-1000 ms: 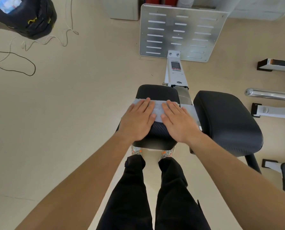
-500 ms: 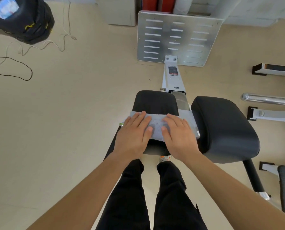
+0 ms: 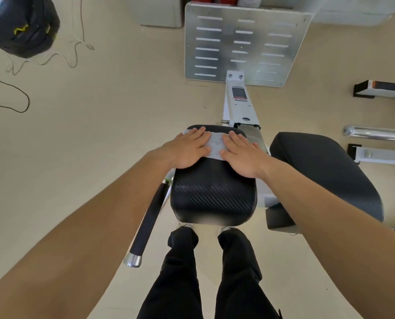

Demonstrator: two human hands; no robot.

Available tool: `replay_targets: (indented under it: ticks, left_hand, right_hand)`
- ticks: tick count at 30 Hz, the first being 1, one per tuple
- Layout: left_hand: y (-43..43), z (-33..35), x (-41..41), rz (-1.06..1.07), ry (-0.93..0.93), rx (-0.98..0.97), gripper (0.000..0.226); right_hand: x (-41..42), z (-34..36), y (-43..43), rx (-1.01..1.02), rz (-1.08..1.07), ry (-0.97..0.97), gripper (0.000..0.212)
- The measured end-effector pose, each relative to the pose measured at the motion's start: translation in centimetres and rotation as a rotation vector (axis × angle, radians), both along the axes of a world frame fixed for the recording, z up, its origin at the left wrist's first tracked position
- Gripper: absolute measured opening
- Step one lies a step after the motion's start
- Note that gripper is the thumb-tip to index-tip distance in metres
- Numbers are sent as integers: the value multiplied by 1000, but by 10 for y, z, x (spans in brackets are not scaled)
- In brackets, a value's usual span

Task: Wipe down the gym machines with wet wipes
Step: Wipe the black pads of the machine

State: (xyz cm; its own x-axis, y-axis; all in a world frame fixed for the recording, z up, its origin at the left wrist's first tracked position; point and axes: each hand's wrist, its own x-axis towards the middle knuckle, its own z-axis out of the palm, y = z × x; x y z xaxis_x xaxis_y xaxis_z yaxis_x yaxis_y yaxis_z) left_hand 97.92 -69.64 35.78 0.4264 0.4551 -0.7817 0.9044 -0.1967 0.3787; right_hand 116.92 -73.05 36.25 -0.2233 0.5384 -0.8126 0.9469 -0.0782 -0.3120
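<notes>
On the far end of the black seat pad (image 3: pixel 212 196), pressing a wet wipe (image 3: pixel 214 146) flat with the left hand (image 3: pixel 187 150) and the right hand (image 3: pixel 242 155) side by side. Fingers straight and laid on the wipe, gripping nothing (wipe visible only as a strip between the hands and a corner past the left one). Judged to be partway through wiping this pad, near half yet to cover. Next, probably: dragging the wipe toward the pad's near edge under even pressure, without letting it bunch. Then on to the larger pad (image 3: pixel 325 176) right of the seat pad, the handle (image 3: pixel 150 217) left of it, the slotted footplate (image 3: pixel 244 42) beyond it.
</notes>
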Motion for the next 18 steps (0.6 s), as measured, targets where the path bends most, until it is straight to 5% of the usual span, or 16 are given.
replay_targets:
  ticks: [9,18]
  left_hand:
    - [-63,53,-20,-43,-16,99,61]
    - [41,-52,-4,26,8,-62,59]
  right_hand:
    - [0,61,-69,147,95,-28,61]
    - [4,-41,46,-56,31,-40,64]
